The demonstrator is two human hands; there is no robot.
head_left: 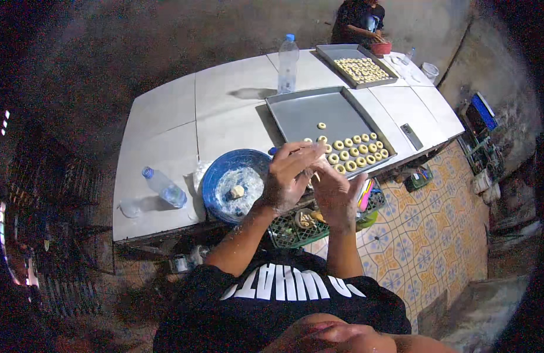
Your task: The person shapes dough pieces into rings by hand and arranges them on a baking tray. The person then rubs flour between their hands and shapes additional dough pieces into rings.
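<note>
My left hand (288,179) and my right hand (338,197) meet in front of the near tray, palms turned toward each other and fingers overlapping. Flour dusts both. Whatever lies between them is mostly hidden; only a pale bit shows at the gap. Just beyond my fingers are rows of small dough rings (344,155) on the right part of a grey metal tray (316,112), whose left part is bare. To the left of my left hand stands a blue bowl (209,182) holding white flour and a lump of dough (237,191).
Plastic bottles stand left of the bowl (166,187) and behind the tray (288,66). A second tray (335,56) of dough rings lies farther back, near another person (357,23) with a red bowl (381,48). A phone (411,136) lies rightward; a green crate (289,232) sits below the edge.
</note>
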